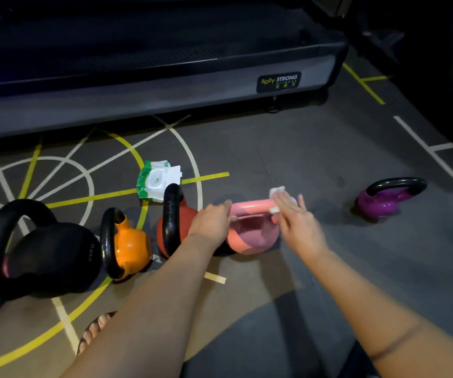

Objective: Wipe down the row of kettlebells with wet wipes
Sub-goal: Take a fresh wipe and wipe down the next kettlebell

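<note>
Dark gym floor (315, 148), painted lines. Pink kettlebell (250, 238) stands near centre, handle (250, 207) running left to right. Left hand (213, 222) clenches its left end; right hand (297, 222), fingers flat, presses wet wipe (277, 190) on the right end

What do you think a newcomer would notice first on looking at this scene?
Most likely the pink kettlebell at centre, with a white wipe against the right end of its handle. Next, the row to its left: a red kettlebell, an orange kettlebell and a big black kettlebell. A purple kettlebell sits apart at right, and a green-and-white wipes pack lies behind the red one.
</note>
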`<state>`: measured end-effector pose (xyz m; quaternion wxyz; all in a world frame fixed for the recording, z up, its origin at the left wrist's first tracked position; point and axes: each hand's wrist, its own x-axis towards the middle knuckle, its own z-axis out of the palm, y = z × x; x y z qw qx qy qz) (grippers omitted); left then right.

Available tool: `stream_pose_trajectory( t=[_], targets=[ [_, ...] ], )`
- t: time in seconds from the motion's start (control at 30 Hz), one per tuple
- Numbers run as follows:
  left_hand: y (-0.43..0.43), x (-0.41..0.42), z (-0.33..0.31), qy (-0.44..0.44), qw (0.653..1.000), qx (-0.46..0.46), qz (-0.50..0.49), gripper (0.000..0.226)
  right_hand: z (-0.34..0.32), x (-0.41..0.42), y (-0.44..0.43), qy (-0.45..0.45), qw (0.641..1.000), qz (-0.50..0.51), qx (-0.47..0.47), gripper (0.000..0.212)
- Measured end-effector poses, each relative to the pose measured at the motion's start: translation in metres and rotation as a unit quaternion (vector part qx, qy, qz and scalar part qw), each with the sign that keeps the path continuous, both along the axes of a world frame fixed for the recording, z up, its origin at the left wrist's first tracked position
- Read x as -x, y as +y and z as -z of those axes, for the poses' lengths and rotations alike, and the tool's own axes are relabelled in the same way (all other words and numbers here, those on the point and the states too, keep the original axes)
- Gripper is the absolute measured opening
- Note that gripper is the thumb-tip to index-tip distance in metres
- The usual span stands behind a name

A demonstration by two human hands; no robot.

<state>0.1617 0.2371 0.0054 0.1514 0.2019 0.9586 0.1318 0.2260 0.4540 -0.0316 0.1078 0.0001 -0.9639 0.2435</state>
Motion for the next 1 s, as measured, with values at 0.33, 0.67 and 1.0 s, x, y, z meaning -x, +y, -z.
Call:
stream_pose_trajectory(
  t=[0.33,0.67,1.0],
  targets=[
    [-0.002,-0.001,0.000,-0.019,0.999,-0.024,-0.017,0.028,0.002,0.008,0.004,0.006,0.999,-0.031,-0.018,0.041],
    [-0.004,-0.011,-0.001,-0.063,0.986,-0.119,-0.101,0.053,-0.002,0.008,-0.050,0.041,0.987,-0.137,-0.076,0.051],
    [-0.002,0.009,-0.001,-0.083,0.982,-0.132,-0.105,0.056,-0.003,0.010,-0.001,-0.005,0.996,-0.053,-0.066,0.049]
  ],
)
